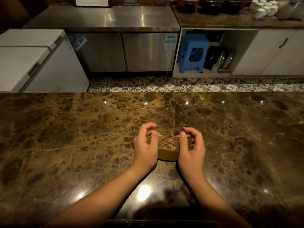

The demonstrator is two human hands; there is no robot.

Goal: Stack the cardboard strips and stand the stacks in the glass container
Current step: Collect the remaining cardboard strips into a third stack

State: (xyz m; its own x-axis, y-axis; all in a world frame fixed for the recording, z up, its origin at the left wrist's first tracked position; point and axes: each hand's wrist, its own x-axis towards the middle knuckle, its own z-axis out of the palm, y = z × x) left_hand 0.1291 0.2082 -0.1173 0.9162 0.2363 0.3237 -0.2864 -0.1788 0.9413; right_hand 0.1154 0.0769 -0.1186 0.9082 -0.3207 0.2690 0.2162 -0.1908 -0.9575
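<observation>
On the marble counter [230, 129] one stack of cardboard strips [168, 146] stood gathered on edge, so stacking looked largely done; no glass container was in view. The left hand [145, 146] and right hand [191, 148] formed the grip, fingers curled round the stack's two ends, the stack between them.

No writing can be read anywhere. A pale rectangular sticker [170, 42] sits at the upper right corner of the stainless steel cabinet door [148, 51], and a bluish label [77, 41] on the white chest freezer [54, 69]; both are too blurred to make out.
</observation>
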